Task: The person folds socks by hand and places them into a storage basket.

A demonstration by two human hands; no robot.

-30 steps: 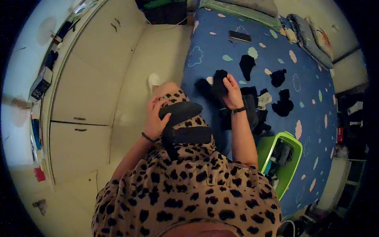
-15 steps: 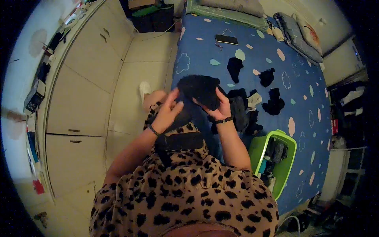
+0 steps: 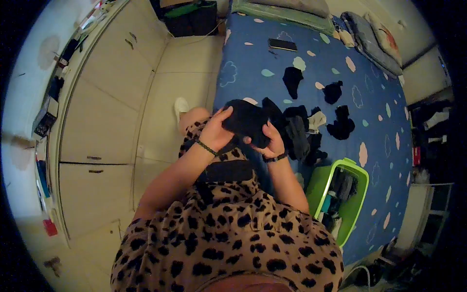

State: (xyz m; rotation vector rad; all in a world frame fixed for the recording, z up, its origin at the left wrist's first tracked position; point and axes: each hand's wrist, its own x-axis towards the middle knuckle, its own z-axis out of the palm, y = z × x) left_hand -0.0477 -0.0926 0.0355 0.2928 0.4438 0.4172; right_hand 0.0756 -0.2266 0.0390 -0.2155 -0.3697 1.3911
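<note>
Pale cabinets [image 3: 97, 131] with dark handles line the left side of the room, above a light tiled floor [image 3: 187, 58], and on the right is a bed spread with a blue sheet [image 3: 253, 58] printed with clouds and coloured drops. You hold a soft black piece of cloth [image 3: 245, 117] over your lap, by the edge of the bed. Your left hand [image 3: 217, 130] has its grip closed on the left end, and your right hand [image 3: 272, 143] pinches the lower right end between thumb and fingers. It is so dark that you cannot fairly tell whether it is one layer or several. A flat black strip of cloth [image 3: 226, 172] lies across your brown, black-spotted clothing [image 3: 233, 243].

Just right of your right hand lies a loose pile of black and dark-grey cloth [image 3: 296, 136], with an off-white cloth piece [image 3: 317, 120] at its side. Beyond it, three small black cloth bundles [image 3: 333, 92] lie apart on the sheet. Nearer you, a bright green plastic basket [image 3: 318, 187] holds grey and teal items. Towards the far end rests a flat black rectangular phone [image 3: 282, 45].
</note>
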